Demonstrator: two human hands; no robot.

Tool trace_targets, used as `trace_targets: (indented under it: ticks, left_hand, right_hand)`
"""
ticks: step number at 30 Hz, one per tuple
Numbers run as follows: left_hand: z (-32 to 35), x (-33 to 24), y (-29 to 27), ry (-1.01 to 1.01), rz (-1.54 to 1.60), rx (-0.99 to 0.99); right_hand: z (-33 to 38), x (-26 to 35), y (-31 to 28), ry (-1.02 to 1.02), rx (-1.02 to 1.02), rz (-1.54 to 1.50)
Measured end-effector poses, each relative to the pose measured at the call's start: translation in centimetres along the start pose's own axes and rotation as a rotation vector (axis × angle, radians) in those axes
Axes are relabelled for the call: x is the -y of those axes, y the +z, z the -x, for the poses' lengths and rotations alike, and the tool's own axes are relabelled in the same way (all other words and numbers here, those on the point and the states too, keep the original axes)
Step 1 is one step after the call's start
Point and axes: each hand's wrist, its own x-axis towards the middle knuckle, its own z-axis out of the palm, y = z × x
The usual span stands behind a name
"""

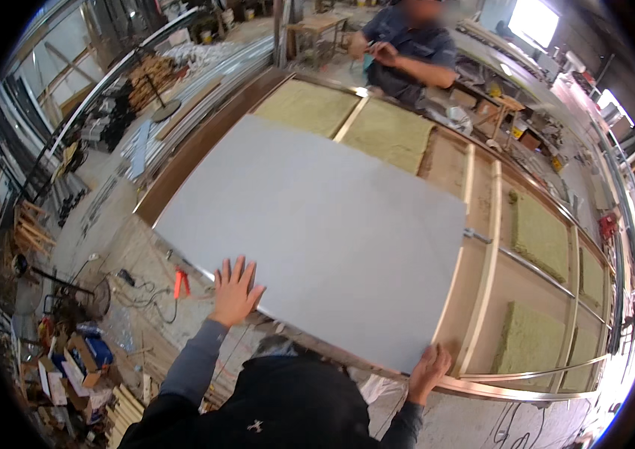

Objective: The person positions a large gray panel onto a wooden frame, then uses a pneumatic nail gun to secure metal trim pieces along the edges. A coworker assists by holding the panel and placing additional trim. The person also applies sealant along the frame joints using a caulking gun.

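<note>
On the frame, flat grey panel

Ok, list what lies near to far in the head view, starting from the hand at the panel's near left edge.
Left hand → grey panel → yellow insulation pads → another person at the frame's far end.

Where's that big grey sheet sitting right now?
In the head view the grey sheet lies mid-frame on the long framed panel, covering its left part. The left hand is flat on its near edge and the right hand at its near right corner.
</note>
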Motion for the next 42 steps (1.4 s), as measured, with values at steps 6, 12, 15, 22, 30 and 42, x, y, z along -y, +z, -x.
trace_targets:
  ticks: [6,12,15,22,30,42]
  left_hand:
    - [-0.4,5.1,1.5,-0.038,0.201,-0.124]
    - [12.9,1.3,2.8,-0.697,0.82,-0.437]
    - [24.9,1.3,7.2,-0.77,0.205,-0.436]
    - [56.1,2.9,13.3,-1.284,0.779,0.448]
    - [66.6,22.2,22.0,-0.591,0.61,0.95]
    - [23.4,58.5,16.1,-0.475,0.467,0.638]
  right_hand:
    - [0.3,-1.8,-0.1,-0.029,-0.102,0.227]
    - [0.4,-1.3,-1.1,-0.09,0.09,0.224]
    - [0.5,-2.3,-0.9,-0.137,0.189,0.278]
    - [1.7,-8.3,-3.3,-0.392,0.136,0.126]
    - [32.0,-7.2,-13.2,0.036,0.063,0.255]
    - [95.0,-3.9,-17.9,1.623,0.524,0.094]
